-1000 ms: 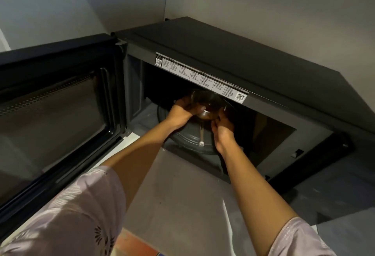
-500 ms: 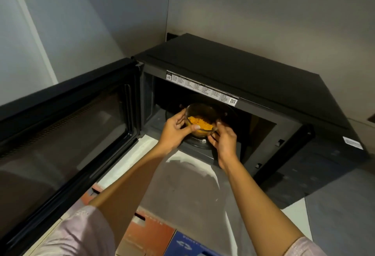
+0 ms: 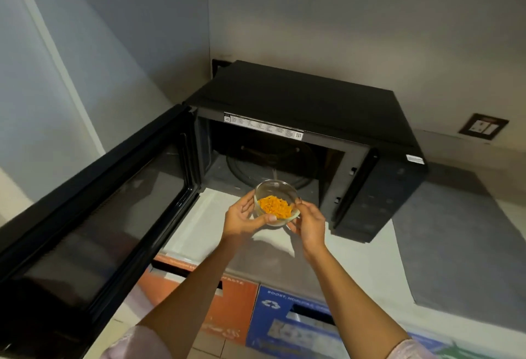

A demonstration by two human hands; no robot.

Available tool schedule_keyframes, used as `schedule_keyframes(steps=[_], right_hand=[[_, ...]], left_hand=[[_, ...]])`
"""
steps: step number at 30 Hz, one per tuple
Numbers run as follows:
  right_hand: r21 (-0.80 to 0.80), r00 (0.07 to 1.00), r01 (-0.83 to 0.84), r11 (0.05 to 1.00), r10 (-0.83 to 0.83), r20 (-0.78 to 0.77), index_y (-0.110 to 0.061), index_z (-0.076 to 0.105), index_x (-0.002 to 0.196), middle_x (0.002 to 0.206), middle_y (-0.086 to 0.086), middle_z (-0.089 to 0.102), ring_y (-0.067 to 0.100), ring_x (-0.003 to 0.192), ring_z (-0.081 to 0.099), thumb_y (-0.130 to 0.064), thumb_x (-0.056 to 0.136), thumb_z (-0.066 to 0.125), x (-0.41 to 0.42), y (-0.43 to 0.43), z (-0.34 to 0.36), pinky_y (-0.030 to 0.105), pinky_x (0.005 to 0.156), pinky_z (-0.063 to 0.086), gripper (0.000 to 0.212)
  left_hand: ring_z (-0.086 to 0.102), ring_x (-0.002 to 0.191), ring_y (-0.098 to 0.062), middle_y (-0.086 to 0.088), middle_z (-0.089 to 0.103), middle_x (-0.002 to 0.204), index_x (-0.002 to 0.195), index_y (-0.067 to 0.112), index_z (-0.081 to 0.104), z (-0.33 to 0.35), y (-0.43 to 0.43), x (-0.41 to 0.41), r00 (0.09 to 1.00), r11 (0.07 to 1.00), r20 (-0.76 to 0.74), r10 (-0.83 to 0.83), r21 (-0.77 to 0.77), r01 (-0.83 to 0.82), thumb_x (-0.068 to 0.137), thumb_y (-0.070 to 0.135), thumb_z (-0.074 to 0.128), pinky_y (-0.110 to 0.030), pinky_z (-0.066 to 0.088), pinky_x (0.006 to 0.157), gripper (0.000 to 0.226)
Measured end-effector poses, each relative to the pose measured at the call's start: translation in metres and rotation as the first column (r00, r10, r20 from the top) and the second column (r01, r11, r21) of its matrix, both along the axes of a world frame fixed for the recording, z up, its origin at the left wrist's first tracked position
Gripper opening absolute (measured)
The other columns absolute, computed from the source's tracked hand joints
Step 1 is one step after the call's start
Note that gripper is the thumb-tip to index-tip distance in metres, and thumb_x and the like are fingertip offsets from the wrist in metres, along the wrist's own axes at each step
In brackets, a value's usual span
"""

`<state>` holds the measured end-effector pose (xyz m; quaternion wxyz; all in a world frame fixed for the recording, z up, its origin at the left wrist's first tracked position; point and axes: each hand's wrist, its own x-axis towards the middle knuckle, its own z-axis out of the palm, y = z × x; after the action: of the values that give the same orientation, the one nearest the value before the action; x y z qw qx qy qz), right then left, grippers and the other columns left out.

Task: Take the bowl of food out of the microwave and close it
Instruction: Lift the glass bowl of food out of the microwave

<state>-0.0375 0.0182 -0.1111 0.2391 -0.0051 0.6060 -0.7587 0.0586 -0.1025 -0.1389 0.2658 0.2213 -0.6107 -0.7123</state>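
Note:
A small clear glass bowl (image 3: pixel 275 193) with orange food (image 3: pixel 275 206) in it is held in the air just in front of the microwave's opening. My left hand (image 3: pixel 242 217) grips its left side and my right hand (image 3: pixel 310 223) grips its right side. The black microwave (image 3: pixel 307 102) stands in the corner on a grey counter (image 3: pixel 444 245). Its door (image 3: pixel 94 216) hangs wide open to the left. Inside, the glass turntable (image 3: pixel 273 165) is bare.
A wall socket (image 3: pixel 483 126) sits on the wall to the right of the microwave. Below the counter's front edge stand an orange bin (image 3: pixel 227 310) and a blue bin (image 3: pixel 287 319) with slots. Walls close in behind and to the left.
Both hands have drawn the bowl out of the microwave cavity toward me, and it now hangs above the counter in front of the opening. The view has pulled back.

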Motion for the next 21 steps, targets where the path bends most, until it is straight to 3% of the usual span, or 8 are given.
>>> schedule_keyframes(steps=[4,9,13,16,21], right_hand=[[0.031,0.996,0.082,0.996,-0.083,0.03,-0.008,0.064,0.098,0.089,0.013,0.068,0.023,0.078,0.068,-0.012,0.095,0.058,0.009,0.033,-0.004,0.021,0.055,0.058,0.009],[0.104,0.98,0.196,0.975,-0.199,0.018,-0.008,0.067,0.09,0.093,0.017,0.069,0.03,0.087,0.068,-0.015,0.093,0.059,0.012,0.082,-0.012,0.032,0.063,0.059,0.011],[0.176,0.959,0.282,0.943,-0.283,-0.016,-0.004,0.068,0.089,0.094,0.023,0.071,0.032,0.085,0.069,-0.017,0.092,0.061,0.005,0.121,-0.018,0.031,0.059,0.061,0.015],[0.206,0.94,0.338,0.918,-0.338,-0.034,-0.006,0.067,0.081,0.089,0.024,0.071,0.033,0.082,0.07,-0.02,0.09,0.063,-0.007,0.151,-0.023,0.032,0.057,0.06,0.017],[0.217,0.92,0.389,0.895,-0.389,-0.049,-0.007,0.064,0.078,0.071,0.014,0.064,0.023,0.065,0.063,-0.018,0.091,0.062,-0.029,0.201,-0.02,0.024,0.046,0.052,0.016]], left_hand=[[0.06,0.118,-0.009,0.001,0.064,0.126,0.129,0.018,0.055,-0.004,0.027,0.004,0.997,0.997,0.037,-0.074,0.0,0.074,0.041,0.032,0.091,-0.021,0.049,0.097,0.096],[0.067,0.105,-0.003,0.008,0.068,0.116,0.116,0.027,0.059,-0.008,0.069,0.0,0.987,0.988,0.054,-0.153,0.016,0.152,0.039,0.028,0.092,-0.018,0.054,0.081,0.083],[0.068,0.101,0.001,0.015,0.068,0.11,0.111,0.033,0.059,-0.012,0.103,-0.009,0.975,0.975,0.07,-0.209,-0.057,0.213,0.042,0.03,0.091,-0.016,0.053,0.079,0.077],[0.068,0.104,-0.005,0.004,0.07,0.113,0.114,0.026,0.06,-0.018,0.127,-0.025,0.963,0.965,0.095,-0.251,-0.049,0.256,0.037,0.032,0.093,-0.018,0.054,0.082,0.084],[0.068,0.102,-0.002,0.002,0.07,0.111,0.113,0.021,0.06,-0.02,0.174,-0.056,0.94,0.943,0.138,-0.313,-0.077,0.325,0.038,0.035,0.094,-0.016,0.053,0.082,0.083]])
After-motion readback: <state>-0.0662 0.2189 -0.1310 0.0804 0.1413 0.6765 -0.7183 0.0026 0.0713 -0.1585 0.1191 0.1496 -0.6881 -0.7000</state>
